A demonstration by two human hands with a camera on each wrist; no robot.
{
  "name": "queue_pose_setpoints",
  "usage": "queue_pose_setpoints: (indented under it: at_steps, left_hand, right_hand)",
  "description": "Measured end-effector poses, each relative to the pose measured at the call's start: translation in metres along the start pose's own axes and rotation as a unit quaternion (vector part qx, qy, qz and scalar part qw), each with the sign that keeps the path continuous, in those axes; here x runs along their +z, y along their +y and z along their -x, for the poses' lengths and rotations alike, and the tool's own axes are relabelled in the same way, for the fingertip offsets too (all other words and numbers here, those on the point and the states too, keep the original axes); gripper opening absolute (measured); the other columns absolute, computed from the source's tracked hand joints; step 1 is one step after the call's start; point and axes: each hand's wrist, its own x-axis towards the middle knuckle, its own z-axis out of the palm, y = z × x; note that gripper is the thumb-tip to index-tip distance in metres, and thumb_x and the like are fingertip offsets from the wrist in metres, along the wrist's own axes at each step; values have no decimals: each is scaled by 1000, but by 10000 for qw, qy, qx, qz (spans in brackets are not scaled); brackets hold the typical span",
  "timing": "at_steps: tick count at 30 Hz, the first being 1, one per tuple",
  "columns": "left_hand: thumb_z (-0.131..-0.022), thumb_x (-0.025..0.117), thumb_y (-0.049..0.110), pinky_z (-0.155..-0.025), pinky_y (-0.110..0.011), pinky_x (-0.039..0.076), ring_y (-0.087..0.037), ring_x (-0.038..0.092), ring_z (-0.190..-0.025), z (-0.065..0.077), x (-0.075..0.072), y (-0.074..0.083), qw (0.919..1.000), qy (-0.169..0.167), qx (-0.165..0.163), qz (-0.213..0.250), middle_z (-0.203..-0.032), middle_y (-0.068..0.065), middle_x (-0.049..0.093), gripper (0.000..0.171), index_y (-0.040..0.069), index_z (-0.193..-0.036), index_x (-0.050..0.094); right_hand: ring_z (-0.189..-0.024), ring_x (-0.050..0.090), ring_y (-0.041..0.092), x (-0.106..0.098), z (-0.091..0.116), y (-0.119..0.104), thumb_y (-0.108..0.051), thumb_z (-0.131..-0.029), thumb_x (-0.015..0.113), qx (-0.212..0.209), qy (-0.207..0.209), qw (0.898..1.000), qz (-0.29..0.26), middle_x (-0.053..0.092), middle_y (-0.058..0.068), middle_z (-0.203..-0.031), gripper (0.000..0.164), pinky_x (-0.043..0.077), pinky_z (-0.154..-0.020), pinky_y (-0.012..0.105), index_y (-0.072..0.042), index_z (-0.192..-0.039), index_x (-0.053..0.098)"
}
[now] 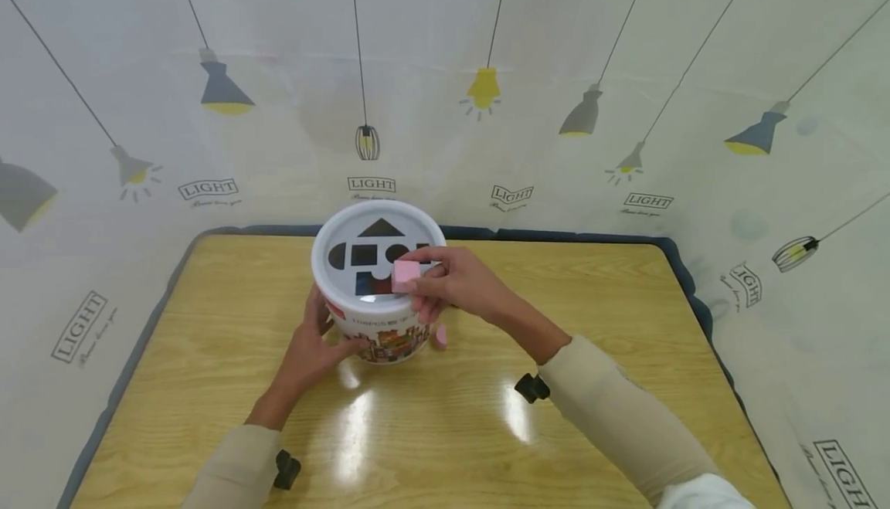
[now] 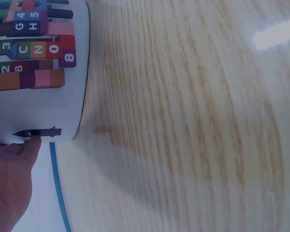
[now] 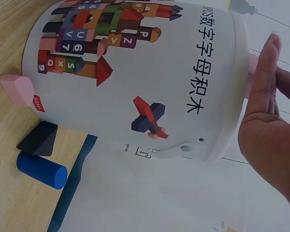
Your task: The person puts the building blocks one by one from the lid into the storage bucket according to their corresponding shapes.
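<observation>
A white tub (image 1: 386, 327) with printed block pictures stands upright near the table's back edge. Its white lid (image 1: 334, 281) has several shaped holes. My left hand (image 1: 316, 347) rests against the tub's left side, thumb at the front; in the left wrist view, that hand (image 2: 12, 181) touches the printed wall. Above the lid's right front, my right hand (image 1: 462, 281) pinches a pink block (image 1: 406, 276) between thumb and fingers. In the right wrist view, the pink block (image 3: 252, 72) is partly hidden behind the tub's rim and the right hand (image 3: 270, 106).
Beside the tub's base lie a pink block (image 3: 18, 90), a dark block (image 3: 38, 138) and a blue cylinder (image 3: 42, 170). The wooden table (image 1: 445, 432) ends at a dark edge, with a lamp-patterned backdrop (image 1: 431, 146) behind it.
</observation>
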Motion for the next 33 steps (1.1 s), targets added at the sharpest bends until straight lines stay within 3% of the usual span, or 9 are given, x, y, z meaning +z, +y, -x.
queue_pose_setpoints:
  at_steps: [3, 10, 21, 33]
  left_hand:
    - [-74, 85, 14, -112, -62, 33, -42, 31, -141, 0, 0, 0, 10000, -20, 14, 42, -158, -18, 24, 122, 33, -156, -2]
    - [-75, 85, 14, -112, -61, 32, -41, 30, -142, 0, -1, -1, 10000, -42, 10, 73, -160, -17, 21, 122, 35, -156, -4]
    - [-76, 84, 15, -112, -62, 32, -42, 30, -141, 2, -1, 0, 10000, -59, -50, 32, -159, -19, 22, 120, 27, -157, -3]
    - [-77, 83, 17, -112, -62, 33, -41, 29, -142, 1, -2, -2, 9999, -115, -33, 8, -160, -17, 21, 120, 34, -156, -5]
  right_hand:
    - [-60, 68, 21, 3, -4, -3, -19, -90, 71, 9, 17, 9999, 126, 70, 15, -72, 44, 63, -63, 46, -9, -130, 57]
    - [-63, 70, 23, 9, -15, -8, -16, -91, 69, -54, -28, 9994, 355, 71, 15, -74, 47, 60, -70, 57, -6, -134, 54]
    - [-65, 70, 25, 12, -27, -14, -18, -92, 69, -108, -70, 9987, 499, 71, 16, -75, 47, 63, -64, 44, -7, -135, 53]
    - [-65, 70, 25, 16, -49, -22, -18, -92, 69, 29, -183, 9980, 610, 72, 15, -79, 45, 63, -62, 40, -8, -133, 53]
